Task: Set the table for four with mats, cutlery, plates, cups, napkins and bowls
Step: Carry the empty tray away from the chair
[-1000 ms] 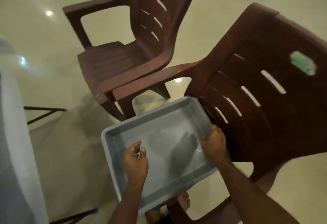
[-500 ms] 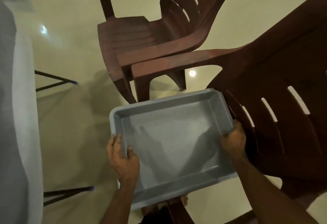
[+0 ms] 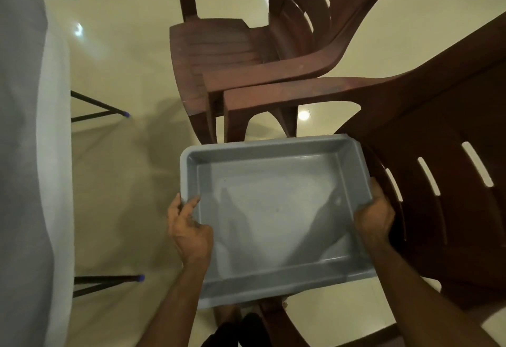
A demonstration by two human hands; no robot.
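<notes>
head view, grey tray [image 3: 273, 209] between gripping hands

Tray [image 3: 273, 209] between table [image 3: 27, 155], left, and chairs [image 3: 424, 155], right.

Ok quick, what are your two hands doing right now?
Left hand: holding the left rim of the grey tray, thumb inside.
Right hand: holding the tray's right rim.

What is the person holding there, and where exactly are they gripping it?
An empty grey tray. The left hand grips its left rim and the right hand grips its right rim.
</notes>
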